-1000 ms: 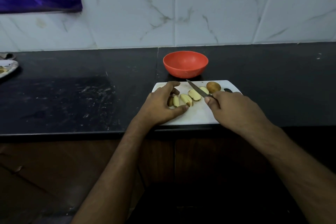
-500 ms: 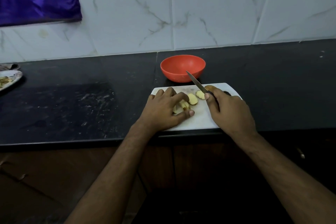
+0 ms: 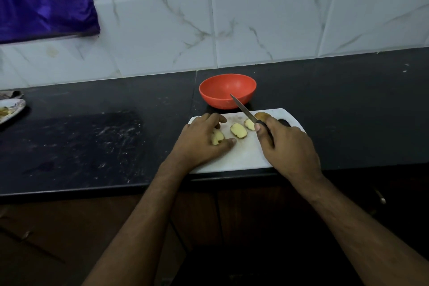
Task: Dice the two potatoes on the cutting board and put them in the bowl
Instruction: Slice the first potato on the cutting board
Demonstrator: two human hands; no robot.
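The left hand's (image 3: pixel 202 140) fingers (image 3: pixel 228 141) pinched potato slices (image 3: pixel 217 137) on the cutting board (image 3: pixel 243 158); the right hand (image 3: pixel 286 144) gripped the knife (image 3: pixel 243 109). More slices (image 3: pixel 238 130) lay mid-board, a whole potato (image 3: pixel 262 115) behind them. Beyond the board, the bowl (image 3: pixel 227 90) looked empty; dicing seemed barely begun.

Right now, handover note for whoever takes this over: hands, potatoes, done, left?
Left hand: on the cutting board, fingers curled over a cluster of potato slices.
Right hand: grips the knife, blade raised and pointing toward the red bowl.
On the board: two loose slices between the hands, and an uncut potato at the far edge, partly behind the right hand.
Done: one potato cut into slices.
Left: cut the slices into dice, cut up the second potato, move everything to the bowl, which looks empty.
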